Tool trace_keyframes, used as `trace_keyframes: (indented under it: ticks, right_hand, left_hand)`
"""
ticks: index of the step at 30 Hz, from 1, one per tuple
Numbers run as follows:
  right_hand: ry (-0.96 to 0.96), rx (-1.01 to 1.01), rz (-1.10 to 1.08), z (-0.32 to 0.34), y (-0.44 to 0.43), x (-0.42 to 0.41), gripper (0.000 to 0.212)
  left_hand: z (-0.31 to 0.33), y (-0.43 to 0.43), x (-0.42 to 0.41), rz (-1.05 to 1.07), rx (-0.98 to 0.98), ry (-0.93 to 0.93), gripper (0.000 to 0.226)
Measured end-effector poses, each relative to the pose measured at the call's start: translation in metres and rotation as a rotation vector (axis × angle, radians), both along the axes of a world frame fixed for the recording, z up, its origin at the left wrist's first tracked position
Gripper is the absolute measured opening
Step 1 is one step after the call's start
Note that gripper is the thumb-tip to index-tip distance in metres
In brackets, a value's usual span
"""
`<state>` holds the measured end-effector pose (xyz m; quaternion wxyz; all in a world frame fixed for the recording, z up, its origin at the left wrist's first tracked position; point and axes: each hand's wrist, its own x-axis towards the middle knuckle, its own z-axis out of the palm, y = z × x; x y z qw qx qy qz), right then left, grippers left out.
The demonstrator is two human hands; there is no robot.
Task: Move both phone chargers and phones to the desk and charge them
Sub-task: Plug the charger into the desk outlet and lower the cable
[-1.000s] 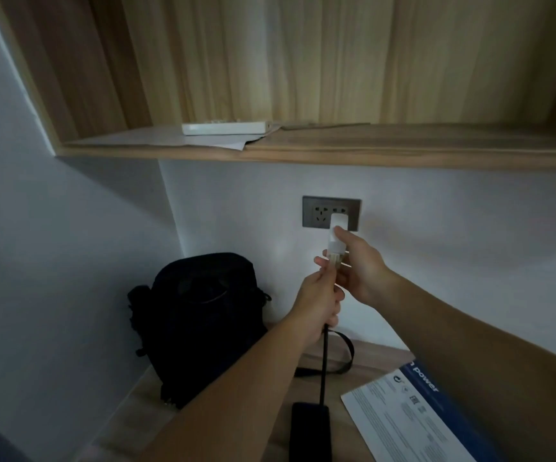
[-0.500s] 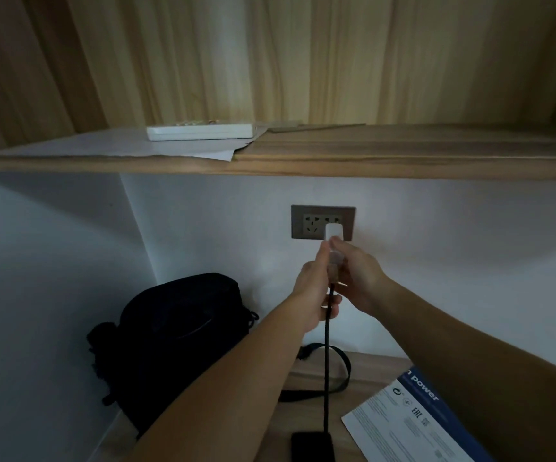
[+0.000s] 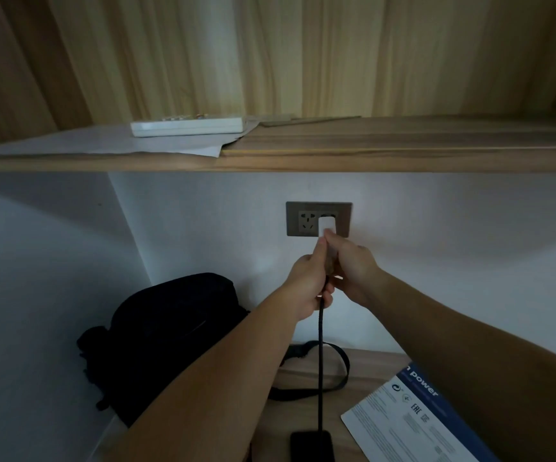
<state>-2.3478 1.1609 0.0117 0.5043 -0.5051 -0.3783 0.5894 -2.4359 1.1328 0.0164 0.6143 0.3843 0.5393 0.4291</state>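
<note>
Both hands meet at the grey wall socket [image 3: 318, 219]. The right hand [image 3: 353, 266] has its grip closed on the white charger [image 3: 326, 227], seated in the socket's right outlet just above the fingers. The left hand [image 3: 308, 285], touching the right, pinches the black cable [image 3: 320, 361], which hangs straight below the grip to a black phone [image 3: 311, 446] on the wooden surface [image 3: 363, 365].
</note>
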Motion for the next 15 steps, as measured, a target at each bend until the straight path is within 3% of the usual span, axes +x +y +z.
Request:
trace_keyframes:
  ticks: [9,13,15]
  right_hand:
    - [0.044,-0.048,-0.076,0.01,0.006,-0.004,0.026]
    - [0.088,-0.068,-0.061,0.017,0.011,-0.005,0.038]
    - [0.043,-0.056,-0.042,0.009,0.009,-0.003,0.03]
  left_hand:
    - [0.001,0.009,0.002,0.045,0.033,0.041,0.06]
    - [0.003,0.015,0.003,0.055,0.053,0.017,0.063]
    - [-0.004,0.015,0.003,0.029,0.047,-0.003,0.061]
